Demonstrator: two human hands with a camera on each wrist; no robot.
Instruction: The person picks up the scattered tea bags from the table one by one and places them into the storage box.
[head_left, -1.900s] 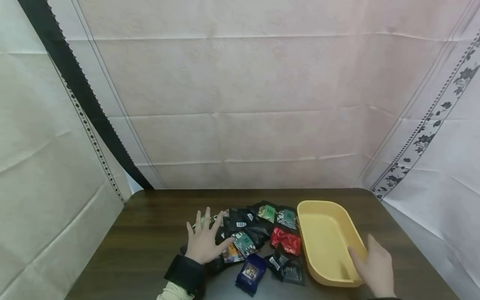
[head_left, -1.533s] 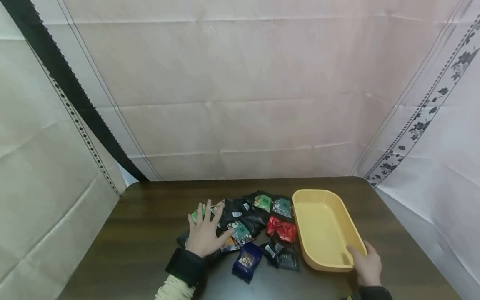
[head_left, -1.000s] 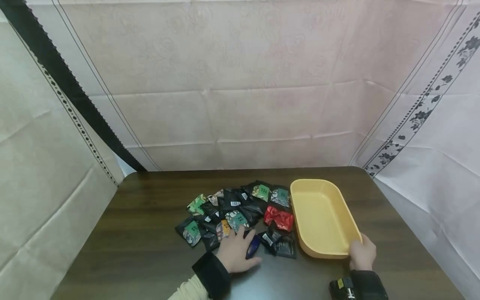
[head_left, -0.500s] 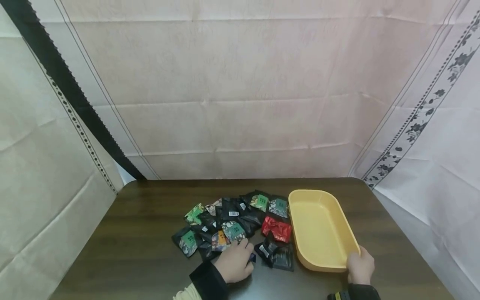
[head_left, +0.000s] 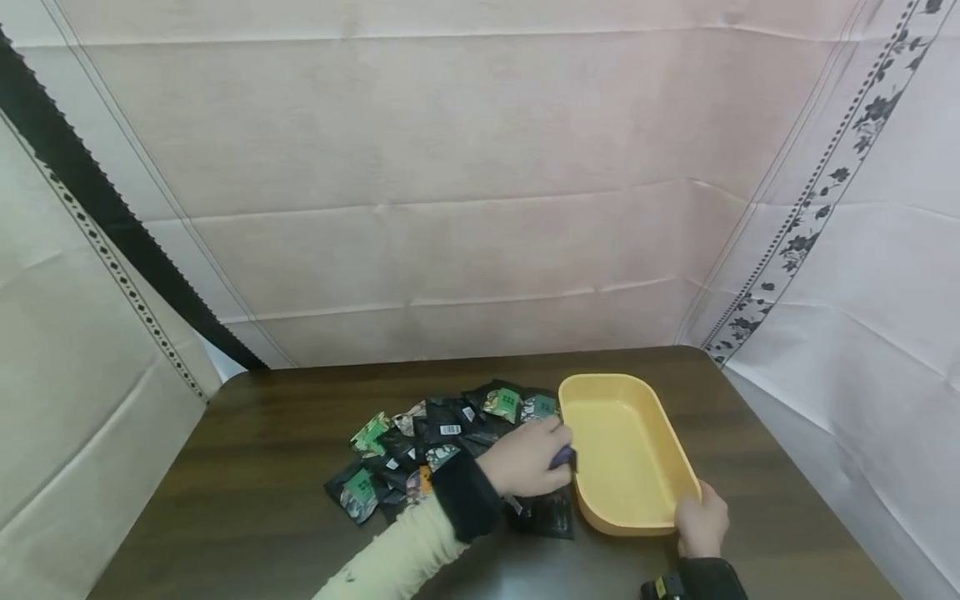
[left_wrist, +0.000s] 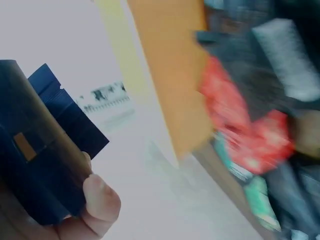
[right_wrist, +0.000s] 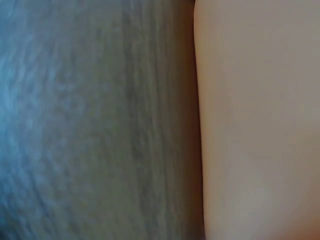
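Observation:
My left hand (head_left: 528, 458) grips a small dark blue packet (head_left: 562, 457) beside the left rim of a yellow plastic tray (head_left: 626, 454). In the left wrist view the packet (left_wrist: 42, 150) shows its crimped end, with fingers (left_wrist: 101, 197) curled against it. The tray's bare floor shows. My right hand (head_left: 702, 521) holds the tray's front right corner; only its skin fills the right side of the right wrist view. Under and behind my left arm lies a pile of mostly black packets (head_left: 450, 429). A shiny red packet (left_wrist: 250, 135) appears, blurred, in the left wrist view; my left hand hides it from the head view.
A dark wooden table (head_left: 262, 483) carries everything. Pale cloth (head_left: 465, 167) hangs behind and at both sides. A black packet (head_left: 551, 515) lies close against the tray's left side. A black device (head_left: 663, 587) sits by my right wrist.
My left hand came off the pile with spread fingers, took hold of the dark blue packet at the front, and carried it right to the tray. My right hand took hold of the tray's corner.

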